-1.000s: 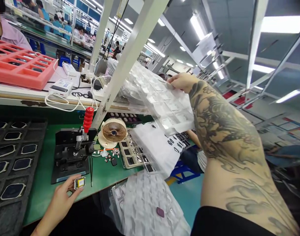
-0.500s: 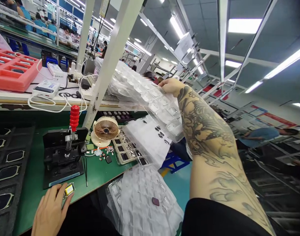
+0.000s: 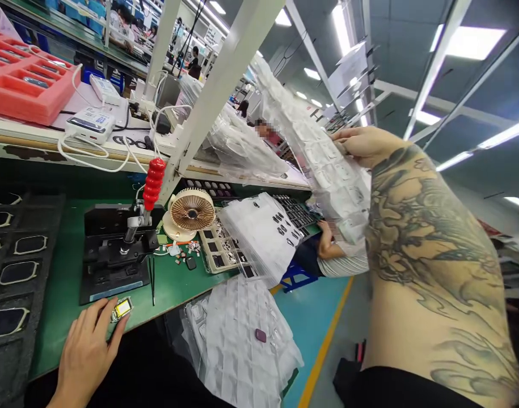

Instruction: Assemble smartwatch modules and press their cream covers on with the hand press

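Near the bench's front edge, my left hand (image 3: 87, 345) pinches a small watch-like part (image 3: 122, 309) with a yellow and white face between thumb and fingers. My right hand (image 3: 361, 144) is raised at arm's length, gripping the edge of a clear plastic blister tray (image 3: 323, 164), which hangs tilted. Below it, a white sheet (image 3: 263, 235) carries several small black parts. A second clear tray (image 3: 242, 340) lies low in front of me, with a dark red square piece (image 3: 260, 335) on it.
On the green bench (image 3: 178, 294) stand a black press (image 3: 118, 249) with a red handle, a beige fan (image 3: 192, 212) and tweezers (image 3: 151, 280). A black tray (image 3: 12, 306) lies left, a red foam tray (image 3: 25, 79) on the shelf. Another person's arm (image 3: 327, 243) rests beyond the sheet.
My right hand has moved right, lifting the clear tray away from the plastic pile on the shelf. The tray now hangs more steeply. My left hand still holds the small part.
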A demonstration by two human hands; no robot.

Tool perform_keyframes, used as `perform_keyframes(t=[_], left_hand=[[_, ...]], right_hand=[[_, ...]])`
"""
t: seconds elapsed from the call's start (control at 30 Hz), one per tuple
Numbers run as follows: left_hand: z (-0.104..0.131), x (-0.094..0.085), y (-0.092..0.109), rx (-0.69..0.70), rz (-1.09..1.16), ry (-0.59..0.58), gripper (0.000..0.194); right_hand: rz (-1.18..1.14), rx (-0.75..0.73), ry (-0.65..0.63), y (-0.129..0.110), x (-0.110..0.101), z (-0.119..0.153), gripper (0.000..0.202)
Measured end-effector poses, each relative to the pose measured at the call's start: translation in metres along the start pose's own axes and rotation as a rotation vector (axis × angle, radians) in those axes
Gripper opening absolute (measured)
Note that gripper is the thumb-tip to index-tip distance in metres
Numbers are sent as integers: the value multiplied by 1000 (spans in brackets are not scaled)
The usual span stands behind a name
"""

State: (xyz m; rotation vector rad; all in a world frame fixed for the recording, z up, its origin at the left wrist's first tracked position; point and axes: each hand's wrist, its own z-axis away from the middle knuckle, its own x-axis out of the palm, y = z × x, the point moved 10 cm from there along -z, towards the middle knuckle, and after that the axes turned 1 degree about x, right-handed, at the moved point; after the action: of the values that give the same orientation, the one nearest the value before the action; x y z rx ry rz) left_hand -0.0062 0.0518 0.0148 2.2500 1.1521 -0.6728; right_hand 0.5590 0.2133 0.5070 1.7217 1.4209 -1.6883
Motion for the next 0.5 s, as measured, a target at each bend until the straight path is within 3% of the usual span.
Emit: perform_keyframes(t=[0.17, 0.33, 0.5], left_hand=[[-3, 1, -1, 17, -32, -15, 38], [-13, 10, -2, 32, -71, -106, 45], [-37, 13, -23, 59, -85, -205, 47]], right_hand=[[-89, 64, -18, 40, -22, 26, 54], [-121, 165, 37, 96, -52, 49, 55], [-137, 287, 138, 144, -73, 100, 49]])
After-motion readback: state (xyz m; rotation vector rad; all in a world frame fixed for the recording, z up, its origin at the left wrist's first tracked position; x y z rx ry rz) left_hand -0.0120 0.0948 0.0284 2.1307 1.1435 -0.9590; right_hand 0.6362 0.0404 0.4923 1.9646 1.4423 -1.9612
